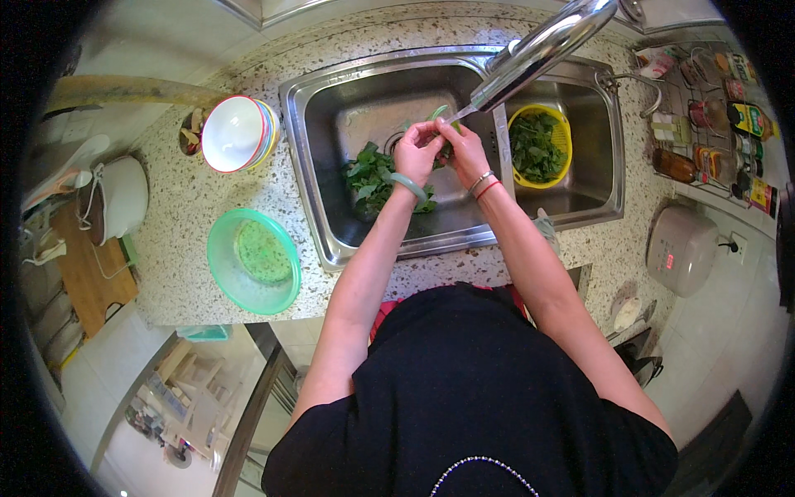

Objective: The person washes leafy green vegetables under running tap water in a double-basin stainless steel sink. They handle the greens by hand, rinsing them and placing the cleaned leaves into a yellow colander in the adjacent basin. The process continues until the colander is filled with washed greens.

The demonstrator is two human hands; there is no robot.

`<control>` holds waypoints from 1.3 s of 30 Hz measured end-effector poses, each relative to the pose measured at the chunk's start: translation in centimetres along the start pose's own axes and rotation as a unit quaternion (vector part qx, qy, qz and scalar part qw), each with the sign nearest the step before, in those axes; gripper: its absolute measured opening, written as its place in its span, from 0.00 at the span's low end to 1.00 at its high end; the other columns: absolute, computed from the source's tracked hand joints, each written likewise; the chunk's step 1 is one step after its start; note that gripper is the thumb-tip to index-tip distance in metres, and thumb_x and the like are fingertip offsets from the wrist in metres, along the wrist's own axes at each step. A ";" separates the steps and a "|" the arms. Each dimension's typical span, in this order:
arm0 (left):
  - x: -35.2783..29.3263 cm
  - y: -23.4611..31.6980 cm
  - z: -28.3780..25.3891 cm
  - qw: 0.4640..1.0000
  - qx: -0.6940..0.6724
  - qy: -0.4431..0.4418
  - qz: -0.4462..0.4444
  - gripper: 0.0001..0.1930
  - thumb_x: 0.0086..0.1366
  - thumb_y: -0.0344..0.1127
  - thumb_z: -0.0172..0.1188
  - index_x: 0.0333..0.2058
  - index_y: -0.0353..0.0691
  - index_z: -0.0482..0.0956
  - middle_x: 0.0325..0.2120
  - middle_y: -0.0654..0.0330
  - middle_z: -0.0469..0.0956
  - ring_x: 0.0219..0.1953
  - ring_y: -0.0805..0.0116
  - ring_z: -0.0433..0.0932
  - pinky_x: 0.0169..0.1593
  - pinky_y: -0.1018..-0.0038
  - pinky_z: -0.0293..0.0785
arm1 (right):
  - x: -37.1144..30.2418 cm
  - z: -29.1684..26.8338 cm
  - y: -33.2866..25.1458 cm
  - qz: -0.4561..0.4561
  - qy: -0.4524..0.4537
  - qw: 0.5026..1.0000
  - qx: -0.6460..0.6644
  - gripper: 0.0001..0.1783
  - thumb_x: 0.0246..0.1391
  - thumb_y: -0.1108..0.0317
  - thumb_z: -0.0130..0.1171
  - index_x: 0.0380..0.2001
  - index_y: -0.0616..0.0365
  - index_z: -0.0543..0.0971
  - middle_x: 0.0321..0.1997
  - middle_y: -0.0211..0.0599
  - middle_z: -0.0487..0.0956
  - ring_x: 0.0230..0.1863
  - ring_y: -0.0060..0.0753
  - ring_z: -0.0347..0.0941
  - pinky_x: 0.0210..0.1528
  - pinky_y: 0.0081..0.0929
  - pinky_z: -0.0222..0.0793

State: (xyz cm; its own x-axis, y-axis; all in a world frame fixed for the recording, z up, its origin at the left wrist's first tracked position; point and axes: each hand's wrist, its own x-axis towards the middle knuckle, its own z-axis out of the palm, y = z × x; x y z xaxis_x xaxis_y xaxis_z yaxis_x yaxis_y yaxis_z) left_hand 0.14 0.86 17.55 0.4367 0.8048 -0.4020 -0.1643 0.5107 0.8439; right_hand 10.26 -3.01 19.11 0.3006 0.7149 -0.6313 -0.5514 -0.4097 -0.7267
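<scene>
Both my hands are together over the large left sink basin [331,99], under the faucet [530,62], where a thin stream seems to run onto the fingertips. My left hand [417,152], with a pale green bangle at the wrist, has its fingers closed on some leafy greens. My right hand [466,152] pinches the same greens from the other side. A bit of green stem [440,112] sticks out beyond the fingertips; the rest is mostly hidden by my hands. Below my left hand, a heap of loose leafy greens [370,172] lies in the basin.
A yellow basket [568,149] of greens stands in the right basin. On the counter to the left are stacked bowls [234,135] and a green translucent bowl [217,261]. A rack of bottles and jars [712,124] is at the right wall.
</scene>
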 end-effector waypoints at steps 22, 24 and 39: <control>0.2 -1.0 -0.5 0.980 0.153 0.041 0.121 0.10 0.55 0.32 0.57 0.35 0.36 0.71 0.24 0.63 0.75 0.27 0.77 0.72 0.34 0.79 0.69 | -0.7 -0.6 0.0 0.096 -0.064 0.991 0.071 0.16 0.49 0.46 0.51 0.31 0.45 0.74 0.29 0.22 0.71 0.31 0.19 0.63 0.26 0.19 0.55; 0.1 -1.1 -0.5 0.980 0.149 0.043 0.128 0.11 0.55 0.31 0.57 0.37 0.35 0.70 0.25 0.62 0.75 0.28 0.76 0.73 0.34 0.79 0.70 | -0.5 -0.9 0.4 0.092 -0.059 0.990 0.091 0.13 0.49 0.51 0.53 0.32 0.46 0.74 0.30 0.21 0.71 0.33 0.18 0.61 0.28 0.19 0.56; 0.2 0.0 -0.5 0.994 0.056 0.084 -0.049 0.13 0.57 0.43 0.58 0.35 0.42 0.75 0.29 0.67 0.74 0.30 0.81 0.70 0.29 0.87 0.61 | 0.1 -0.3 1.6 -0.332 0.072 0.873 -0.349 0.16 0.40 0.68 0.61 0.35 0.61 0.74 0.31 0.34 0.77 0.31 0.26 0.72 0.34 0.22 0.67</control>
State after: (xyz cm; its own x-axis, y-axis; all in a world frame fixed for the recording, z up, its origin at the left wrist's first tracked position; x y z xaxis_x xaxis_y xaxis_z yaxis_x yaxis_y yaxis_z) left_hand -0.24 1.15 17.35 0.2908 0.7967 -0.5298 -0.0247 0.5598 0.8283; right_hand 9.63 -3.73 17.82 0.4954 0.8687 0.0002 0.3756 -0.2139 -0.9018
